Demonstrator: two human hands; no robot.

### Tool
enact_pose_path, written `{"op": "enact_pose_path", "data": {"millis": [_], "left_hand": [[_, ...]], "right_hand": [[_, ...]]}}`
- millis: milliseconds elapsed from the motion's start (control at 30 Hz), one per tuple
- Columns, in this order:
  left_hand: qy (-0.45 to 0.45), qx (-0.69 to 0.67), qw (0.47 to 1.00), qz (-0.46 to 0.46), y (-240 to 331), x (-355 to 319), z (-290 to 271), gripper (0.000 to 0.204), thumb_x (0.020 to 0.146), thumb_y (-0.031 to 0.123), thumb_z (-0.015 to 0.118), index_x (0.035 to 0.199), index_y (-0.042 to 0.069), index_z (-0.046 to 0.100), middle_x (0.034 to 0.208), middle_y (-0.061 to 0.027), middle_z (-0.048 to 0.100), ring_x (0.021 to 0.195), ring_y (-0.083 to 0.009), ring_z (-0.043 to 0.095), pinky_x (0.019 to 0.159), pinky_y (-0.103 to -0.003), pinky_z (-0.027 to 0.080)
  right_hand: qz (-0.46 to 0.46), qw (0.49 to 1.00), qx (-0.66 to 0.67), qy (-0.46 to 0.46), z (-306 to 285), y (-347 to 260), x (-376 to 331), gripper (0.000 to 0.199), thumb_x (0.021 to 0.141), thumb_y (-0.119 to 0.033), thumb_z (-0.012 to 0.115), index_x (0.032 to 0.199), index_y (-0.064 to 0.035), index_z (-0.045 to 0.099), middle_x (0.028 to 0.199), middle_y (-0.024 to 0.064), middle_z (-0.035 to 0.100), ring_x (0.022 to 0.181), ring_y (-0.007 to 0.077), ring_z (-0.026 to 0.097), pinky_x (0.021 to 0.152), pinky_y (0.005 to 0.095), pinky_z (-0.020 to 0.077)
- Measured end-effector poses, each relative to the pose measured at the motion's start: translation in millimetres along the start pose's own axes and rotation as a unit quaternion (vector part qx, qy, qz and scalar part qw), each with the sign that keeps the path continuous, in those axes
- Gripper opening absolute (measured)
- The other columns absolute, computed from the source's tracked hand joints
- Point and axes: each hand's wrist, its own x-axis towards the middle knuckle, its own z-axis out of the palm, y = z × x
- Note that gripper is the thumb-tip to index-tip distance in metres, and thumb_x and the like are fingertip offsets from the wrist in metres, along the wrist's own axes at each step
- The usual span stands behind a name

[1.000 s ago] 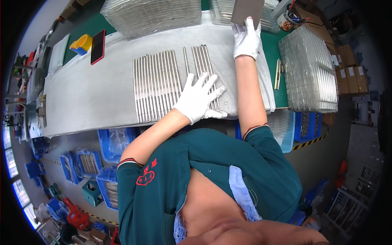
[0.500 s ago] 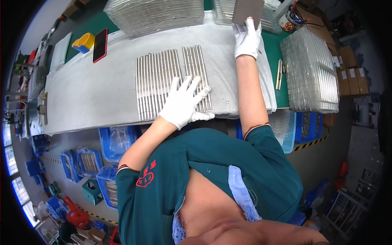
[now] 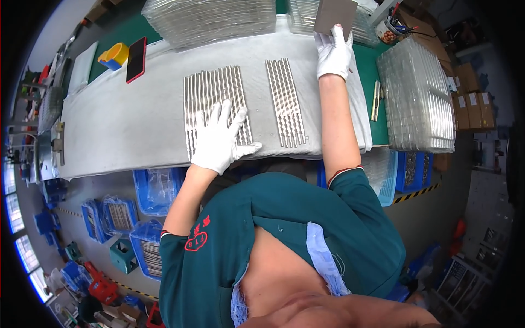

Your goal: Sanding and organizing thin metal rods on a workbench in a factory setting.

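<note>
L hand [image 3: 215, 141], open w/ fingers spread, lies on bigger rod row [image 3: 212, 87], axes approx 12–6, smaller row [image 3: 285, 104] at its 2 o'clk; R hand [image 3: 334, 56], farther off, grips grey plate [image 3: 334, 15].

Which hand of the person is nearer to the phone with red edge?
Left. The left hand lies on the larger rod group, below and right of the phone; the right hand holds a grey plate, much farther right.

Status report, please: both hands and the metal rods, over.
Left hand open, laid over the larger rod group, hiding some lower ends. Right hand holds a flat grey-brown piece. Smaller rod group lies apart, uncovered.
</note>
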Motion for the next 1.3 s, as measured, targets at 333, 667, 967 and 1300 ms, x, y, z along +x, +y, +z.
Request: {"op": "enact_pose_path", "data": {"millis": [333,667,967,1300], "left_hand": [[-0.017,-0.047,0.996,0.078,25.3,22.3,7.8,0.088,0.078,0.072,0.056,0.143,0.014,0.046,0.146,-0.0250,0.040,0.136,-0.0416,0.037,0.110,-0.062,0.023],[-0.020,-0.027,0.998,0.050,17.0,13.0,0.2,0.088,0.078,0.073,0.054,0.143,0.015,0.047,0.145,-0.0246,0.042,0.134,-0.0415,0.040,0.109,-0.062,0.023],[-0.018,-0.005,1.000,0.011,3.8,-0.1,-0.7,0.089,0.075,0.076,0.054,0.141,0.017,0.049,0.144,-0.0220,0.044,0.135,-0.0386,0.040,0.109,-0.064,0.022],[-0.014,-0.039,0.999,0.015,-4.4,1.9,-12.6,0.086,0.080,0.066,0.058,0.146,0.014,0.040,0.149,-0.0224,0.037,0.137,-0.0435,0.034,0.111,-0.060,0.023]], "right_hand": [[0.008,1.000,-0.014,0.010,-0.7,-0.3,-1.2,0.058,0.091,-0.014,0.067,0.142,-0.0154,0.039,0.123,0.0059,0.058,0.103,0.0285,0.060,0.089,0.0461,0.0491],[-0.006,1.000,-0.003,0.009,-3.2,0.0,3.4,0.055,0.091,-0.012,0.066,0.139,-0.0147,0.042,0.122,0.0070,0.058,0.099,0.0285,0.062,0.086,0.0456,0.0513],[-0.008,1.000,0.010,0.008,-0.4,0.9,-0.3,0.052,0.091,-0.009,0.066,0.138,-0.0135,0.042,0.119,0.0084,0.058,0.098,0.0286,0.062,0.086,0.0463,0.0528],[-0.005,1.000,-0.001,0.006,-4.6,-0.6,4.4,0.054,0.091,-0.011,0.066,0.138,-0.0167,0.042,0.120,0.0066,0.058,0.101,0.0282,0.061,0.087,0.0454,0.0513]]}}
